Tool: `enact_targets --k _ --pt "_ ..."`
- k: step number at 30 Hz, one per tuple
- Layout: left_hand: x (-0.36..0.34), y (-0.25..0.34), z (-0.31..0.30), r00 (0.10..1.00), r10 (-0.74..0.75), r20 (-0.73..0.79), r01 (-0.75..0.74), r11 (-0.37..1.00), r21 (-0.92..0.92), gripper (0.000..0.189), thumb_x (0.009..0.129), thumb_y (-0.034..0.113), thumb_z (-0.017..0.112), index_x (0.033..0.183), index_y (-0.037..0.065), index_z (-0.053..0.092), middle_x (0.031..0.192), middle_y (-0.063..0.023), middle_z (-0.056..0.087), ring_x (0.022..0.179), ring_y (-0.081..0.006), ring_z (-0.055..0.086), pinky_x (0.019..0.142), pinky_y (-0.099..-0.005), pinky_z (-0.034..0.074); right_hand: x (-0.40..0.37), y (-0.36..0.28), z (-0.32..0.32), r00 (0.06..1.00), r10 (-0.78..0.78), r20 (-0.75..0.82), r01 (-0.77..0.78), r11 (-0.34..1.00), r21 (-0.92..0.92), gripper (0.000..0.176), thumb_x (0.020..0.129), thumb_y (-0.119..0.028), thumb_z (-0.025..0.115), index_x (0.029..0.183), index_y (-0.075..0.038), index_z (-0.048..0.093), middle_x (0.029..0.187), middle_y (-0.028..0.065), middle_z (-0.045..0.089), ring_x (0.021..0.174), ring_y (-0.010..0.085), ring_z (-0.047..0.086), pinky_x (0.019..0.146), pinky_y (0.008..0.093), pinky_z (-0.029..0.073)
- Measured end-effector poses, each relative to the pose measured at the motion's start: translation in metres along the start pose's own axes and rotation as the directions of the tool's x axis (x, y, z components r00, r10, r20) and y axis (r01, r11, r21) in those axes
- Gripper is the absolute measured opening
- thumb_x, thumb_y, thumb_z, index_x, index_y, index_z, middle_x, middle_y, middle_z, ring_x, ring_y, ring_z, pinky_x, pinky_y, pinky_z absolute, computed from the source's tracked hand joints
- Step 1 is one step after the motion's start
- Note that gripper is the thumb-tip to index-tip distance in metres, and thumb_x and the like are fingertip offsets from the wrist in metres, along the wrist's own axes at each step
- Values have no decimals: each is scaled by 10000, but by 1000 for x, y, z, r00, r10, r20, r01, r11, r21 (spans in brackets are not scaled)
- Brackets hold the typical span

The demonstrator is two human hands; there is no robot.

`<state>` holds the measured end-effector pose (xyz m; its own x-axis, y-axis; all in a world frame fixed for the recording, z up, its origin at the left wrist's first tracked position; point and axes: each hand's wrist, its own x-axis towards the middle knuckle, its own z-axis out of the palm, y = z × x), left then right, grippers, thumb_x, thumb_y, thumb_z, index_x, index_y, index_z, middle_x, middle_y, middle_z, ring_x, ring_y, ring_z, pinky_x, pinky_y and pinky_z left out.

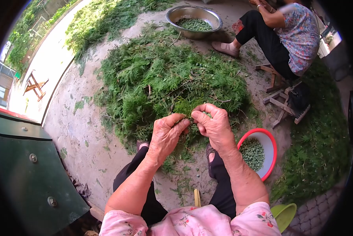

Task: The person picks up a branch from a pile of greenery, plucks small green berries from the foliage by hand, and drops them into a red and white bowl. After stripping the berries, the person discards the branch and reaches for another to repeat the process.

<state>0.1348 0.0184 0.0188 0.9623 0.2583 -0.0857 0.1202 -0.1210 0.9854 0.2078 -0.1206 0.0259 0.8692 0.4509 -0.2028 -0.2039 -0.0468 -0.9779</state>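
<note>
My left hand (166,135) is closed in a pinch on a small green sprig (185,107) of scaly evergreen foliage. Close beside it, my right hand (215,124) is also pinched shut, its fingertips almost meeting the left ones. Whatever sits between the right fingertips is too small to make out. Below both hands spreads a large heap of cut evergreen branches (145,74), with a few round blue-green cones among the twigs. By my right forearm stands a white basin with a red rim (274,157), partly filled with small green cones (252,152).
A wide metal basin (170,19) holding more green cones stands beyond the heap. At the upper right a person (298,35) sits on a low wooden stool (271,76). More cut greenery (318,157) lies along the right; a dark green panel (27,173) is at left.
</note>
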Motion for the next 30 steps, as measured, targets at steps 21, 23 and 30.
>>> enact_targets --k 21,23,30 --pt "2 -1 0 1000 -2 5 3 980 -197 164 857 150 615 872 -13 622 713 -4 610 677 -69 571 615 -208 444 -2 -7 5 992 103 71 -119 954 275 141 825 -109 648 920 -27 584 647 -36 520 486 8 453 365 145 299" --pt "1 2 0 1000 2 0 -2 989 -148 162 857 149 614 860 -13 623 706 -3 609 664 -69 571 610 -208 442 -3 -7 8 993 112 36 -117 967 225 129 819 -104 652 906 -30 593 646 -36 520 485 3 448 373 145 304" --pt "0 5 3 998 -64 -22 59 982 -177 164 854 149 613 817 -10 625 647 -24 612 600 -68 557 567 -213 432 -7 4 20 923 -337 -184 268 909 -319 122 763 -85 679 828 -18 600 730 71 616 610 156 575 561 281 460"
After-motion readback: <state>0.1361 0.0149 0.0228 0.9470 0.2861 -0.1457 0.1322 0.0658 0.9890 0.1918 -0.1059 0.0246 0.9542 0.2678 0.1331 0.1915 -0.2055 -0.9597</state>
